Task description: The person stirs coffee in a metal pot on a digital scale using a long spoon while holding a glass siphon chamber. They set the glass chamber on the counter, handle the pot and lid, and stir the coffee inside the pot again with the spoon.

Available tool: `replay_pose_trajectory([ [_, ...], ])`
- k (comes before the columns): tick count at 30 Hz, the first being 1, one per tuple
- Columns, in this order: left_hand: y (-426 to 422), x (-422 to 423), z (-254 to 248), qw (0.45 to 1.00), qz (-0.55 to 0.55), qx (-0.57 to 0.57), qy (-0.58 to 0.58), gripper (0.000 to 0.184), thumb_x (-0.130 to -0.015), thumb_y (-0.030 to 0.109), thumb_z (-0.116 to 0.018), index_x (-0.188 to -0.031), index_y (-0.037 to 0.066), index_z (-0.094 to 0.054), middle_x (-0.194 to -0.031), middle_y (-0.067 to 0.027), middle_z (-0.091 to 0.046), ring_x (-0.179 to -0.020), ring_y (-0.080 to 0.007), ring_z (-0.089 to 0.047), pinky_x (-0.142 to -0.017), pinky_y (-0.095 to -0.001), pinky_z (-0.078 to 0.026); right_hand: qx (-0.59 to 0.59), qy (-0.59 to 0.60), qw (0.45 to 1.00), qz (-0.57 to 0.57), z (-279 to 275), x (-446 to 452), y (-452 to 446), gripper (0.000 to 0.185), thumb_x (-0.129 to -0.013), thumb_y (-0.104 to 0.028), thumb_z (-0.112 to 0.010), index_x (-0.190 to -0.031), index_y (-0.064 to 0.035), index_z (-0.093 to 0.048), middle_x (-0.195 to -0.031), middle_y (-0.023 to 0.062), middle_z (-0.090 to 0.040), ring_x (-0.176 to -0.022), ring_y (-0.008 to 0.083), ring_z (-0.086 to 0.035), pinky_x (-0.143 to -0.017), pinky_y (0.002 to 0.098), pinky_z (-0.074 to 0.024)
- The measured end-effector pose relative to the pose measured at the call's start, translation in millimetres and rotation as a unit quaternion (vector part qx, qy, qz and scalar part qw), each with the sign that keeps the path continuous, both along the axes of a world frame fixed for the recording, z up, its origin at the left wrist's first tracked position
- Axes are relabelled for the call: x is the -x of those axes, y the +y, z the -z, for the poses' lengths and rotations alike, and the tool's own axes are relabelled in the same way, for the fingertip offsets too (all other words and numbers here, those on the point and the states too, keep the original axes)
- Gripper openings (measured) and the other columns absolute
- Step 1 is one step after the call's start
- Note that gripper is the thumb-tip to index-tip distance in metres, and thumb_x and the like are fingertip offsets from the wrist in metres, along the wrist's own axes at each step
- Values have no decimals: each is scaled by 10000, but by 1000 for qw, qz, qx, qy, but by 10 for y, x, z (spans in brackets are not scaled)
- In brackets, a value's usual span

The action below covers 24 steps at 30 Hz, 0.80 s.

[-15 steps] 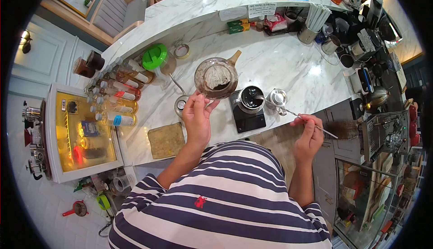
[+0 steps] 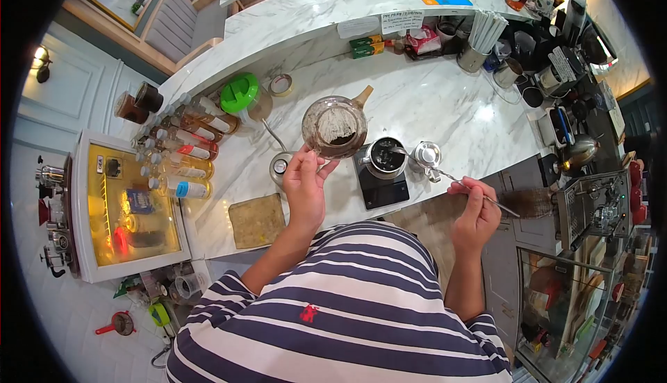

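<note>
My left hand point(image 2: 303, 185) grips the near edge of a round glass pot point(image 2: 349, 145) with a tan side handle pointing away. Dark grounds and a pale, crusted patch show inside it. In my right hand point(image 2: 478, 206), a long twisted bar spoon point(image 2: 445, 173) is pinched between thumb and fingers. The spoon's far end reaches into a steel cup point(image 2: 387, 171) of dark liquid. That cup stands on a black scale point(image 2: 386, 197), to the right of the glass pot. Just right of the cup is a small steel pot point(image 2: 426, 154), partly behind the spoon.
A gooseneck kettle point(image 2: 280, 163) stands left of the glass pot. A brown mat point(image 2: 257, 221) lies at the counter's near edge. Bottles point(image 2: 187, 168) and a green-lidded jug point(image 2: 240, 93) line the left side. A straw holder point(image 2: 472, 59) stands at the back right of the marble counter point(image 2: 445, 98).
My view has shifted slightly. The spoon has moved a little in the steel cup; the glass pot stays in my left hand.
</note>
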State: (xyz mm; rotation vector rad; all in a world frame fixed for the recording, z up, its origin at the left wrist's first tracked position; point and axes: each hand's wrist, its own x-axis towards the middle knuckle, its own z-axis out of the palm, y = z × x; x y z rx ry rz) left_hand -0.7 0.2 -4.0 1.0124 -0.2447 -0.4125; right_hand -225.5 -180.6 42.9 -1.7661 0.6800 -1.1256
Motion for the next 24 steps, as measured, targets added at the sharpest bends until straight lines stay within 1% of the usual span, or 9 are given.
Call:
replay_pose_trajectory([
  [2,-13,9,-4,1000,0,1,1,186,-1088,150,-527,-959,34,-594,-1258,-89,-609,-1039,-160,-653,-971,-439,-599,26,-10,1000,10,-31,12,-12,250,-1084,-81,-494,-1052,77,-685,-914,155,-742,-778,211,-732,-798,320,-557],
  [5,-42,20,-32,1000,-16,-8,-4,203,-1103,185,-512,-951,69,-581,-1004,-47,-663,-1004,-189,-688,-991,-494,-573,-15,-29,999,14,53,-31,22,248,-1084,-88,-502,-1051,71,-689,-891,150,-747,-772,215,-736,-816,330,-560],
  [8,-41,17,-44,1000,-17,-12,-4,195,-1103,179,-511,-956,71,-579,-998,-44,-656,-1001,-188,-687,-995,-499,-572,18,-13,999,33,33,-34,36,265,-1090,-99,-491,-1045,71,-689,-879,151,-749,-773,211,-735,-825,335,-558],
  [11,-26,6,-34,1000,-22,-10,-9,192,-1104,173,-507,-956,71,-577,-986,-40,-647,-996,-188,-685,-1002,-506,-569,-19,-26,998,51,94,-36,13,284,-1099,-124,-484,-1038,66,-686,-870,152,-752,-766,206,-731,-821,333,-553],
  [14,-18,3,-8,999,-26,-19,-7,191,-1105,170,-503,-958,73,-578,-977,-34,-640,-995,-187,-685,-1009,-511,-566,-74,-31,996,45,217,-55,-54,297,-1107,-150,-477,-1030,54,-679,-861,147,-748,-754,202,-725,-807,328,-546],
  [17,-4,7,2,1000,-25,-16,-5,189,-1105,169,-503,-962,74,-581,-978,-31,-642,-993,-184,-685,-1006,-511,-567,-110,-76,988,74,323,-91,-108,293,-1110,-168,-477,-1024,47,-657,-836,137,-739,-741,205,-722,-786,329,-544],
  [20,10,6,26,999,-28,-22,-1,193,-1104,168,-505,-951,77,-579,-979,-31,-642,-992,-180,-683,-1000,-507,-569,-161,-69,983,61,321,-120,-74,295,-1115,-179,-471,-1020,47,-634,-823,135,-729,-727,210,-718,-772,328,-546],
  [23,27,-3,52,1000,-15,-14,9,191,-1086,140,-524,-950,27,-596,-1234,-77,-597,-1055,-166,-648,-990,-446,-593,-202,-95,971,85,356,-148,-108,300,-1117,-188,-469,-1021,54,-618,-833,147,-724,-722,220,-717,-764,327,-550],
  [24,34,-7,60,1000,-12,-13,6,190,-1085,137,-523,-947,27,-594,-1232,-77,-596,-1053,-166,-647,-989,-446,-593,-211,-98,969,80,362,-152,-112,302,-1118,-189,-466,-1022,56,-616,-838,151,-724,-721,222,-717,-763,328,-551],
])
